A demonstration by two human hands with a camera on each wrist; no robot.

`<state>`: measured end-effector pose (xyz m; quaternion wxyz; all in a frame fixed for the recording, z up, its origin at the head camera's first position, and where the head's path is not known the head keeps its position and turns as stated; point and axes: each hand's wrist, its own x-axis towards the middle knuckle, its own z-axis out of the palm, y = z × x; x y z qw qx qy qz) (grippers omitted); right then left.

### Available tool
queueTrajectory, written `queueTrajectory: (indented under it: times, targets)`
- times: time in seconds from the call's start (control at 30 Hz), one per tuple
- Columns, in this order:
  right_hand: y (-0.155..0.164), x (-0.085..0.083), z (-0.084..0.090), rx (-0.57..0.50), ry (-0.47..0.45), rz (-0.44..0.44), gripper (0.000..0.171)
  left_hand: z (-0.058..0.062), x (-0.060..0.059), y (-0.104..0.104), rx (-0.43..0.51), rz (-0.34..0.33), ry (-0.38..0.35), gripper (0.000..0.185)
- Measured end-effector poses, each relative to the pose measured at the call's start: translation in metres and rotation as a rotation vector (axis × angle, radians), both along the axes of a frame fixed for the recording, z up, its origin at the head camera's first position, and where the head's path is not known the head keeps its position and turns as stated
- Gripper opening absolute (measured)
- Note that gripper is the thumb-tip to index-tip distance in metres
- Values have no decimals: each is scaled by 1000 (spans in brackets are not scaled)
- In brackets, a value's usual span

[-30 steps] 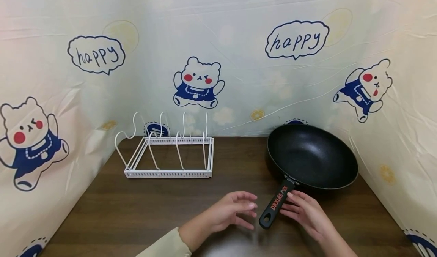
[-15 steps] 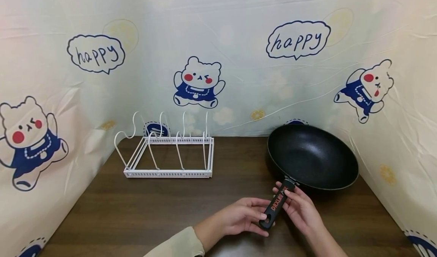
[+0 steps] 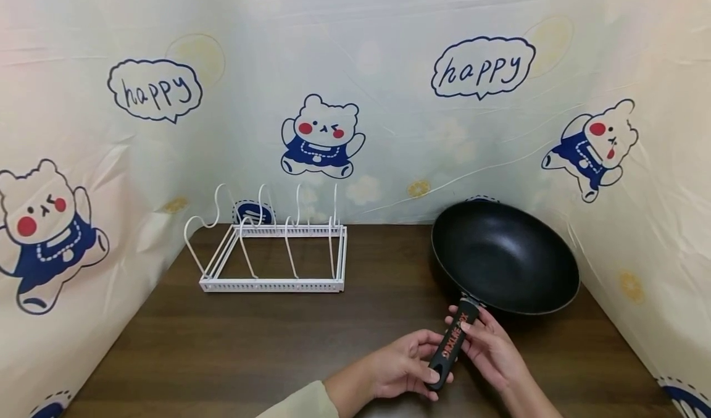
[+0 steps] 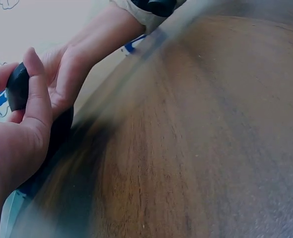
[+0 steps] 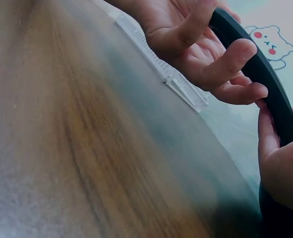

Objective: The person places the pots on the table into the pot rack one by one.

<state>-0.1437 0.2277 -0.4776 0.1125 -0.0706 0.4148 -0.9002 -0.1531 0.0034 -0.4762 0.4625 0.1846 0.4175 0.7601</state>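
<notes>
Holding the pan by its black handle, we curl both hands round it: left hand gripping the free end, right hand pinching higher, nearer the bowl. Forearms come in low from the near edge. Pan sits at the right of the dark wood counter; white wire rack well apart, left. Bear-print sheets wall three sides.

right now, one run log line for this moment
hands: left hand and right hand both grip pan handle | pan: on table | rack: untouched
</notes>
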Motion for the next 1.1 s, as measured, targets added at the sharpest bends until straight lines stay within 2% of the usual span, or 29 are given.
queueTrajectory:
  times: [0.17,0.37,0.5,0.63,0.83,1.1]
  targets:
    - [-4,1,1,46,51,-6,46,-1,2,-5,19,1,23,56]
    - [-8,0,8,248,116,-67,52,4,6,-8,25,15,38,56]
    - [-11,1,12,305,129,-58,52,4,8,-12,24,8,13,58]
    - [-17,2,18,331,140,-46,52,1,7,-15,65,-65,-13,61]
    - [-26,3,29,353,216,0,52,-2,5,-19,184,-192,-25,64]
    - [-39,1,41,319,308,64,53,-3,10,-21,347,-244,-39,61]
